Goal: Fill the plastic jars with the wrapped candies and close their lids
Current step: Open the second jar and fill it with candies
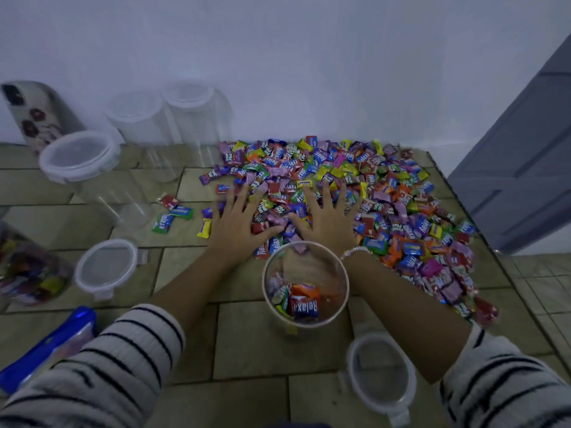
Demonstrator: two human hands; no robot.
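A wide heap of wrapped candies point(386, 193) covers the tiled surface toward the right. An open clear plastic jar point(340, 273) stands in front of it with a few candies at its bottom. My left hand point(238, 220) and my right hand point(327, 217) lie flat with fingers spread on the near-left edge of the heap, just beyond the jar. Two loose lids lie flat: one point(106, 268) to the left, one point(381, 373) at the near right. A filled jar point(27, 270) sits at the far left.
Three empty lidded jars point(80, 156), point(136, 115), point(190, 97) stand at the back left by the white wall, next to a flowered phone point(34, 118). A few stray candies point(173, 211) lie left of the heap. A blue bag point(55, 341) lies near left. A grey door point(519, 168) is right.
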